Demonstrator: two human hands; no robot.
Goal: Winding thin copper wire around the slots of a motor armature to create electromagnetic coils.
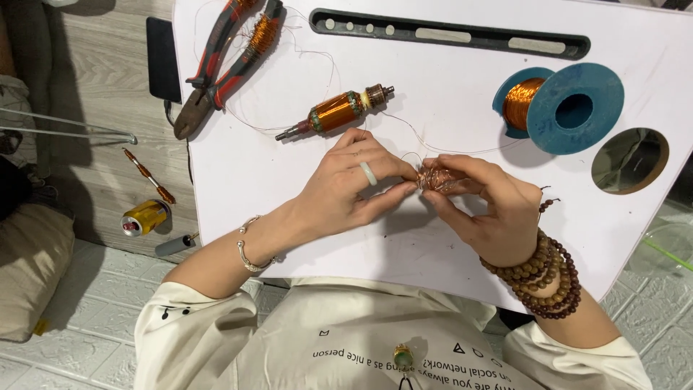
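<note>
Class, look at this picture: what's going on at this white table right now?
A person's left hand and right hand together pinch a small copper wire coil over the white table. A thin wire runs from it toward the blue spool. A wound motor armature and pliers lie untouched further back.

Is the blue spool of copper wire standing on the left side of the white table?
No, the blue spool lies at the right side of the white table, beyond the right hand.
</note>
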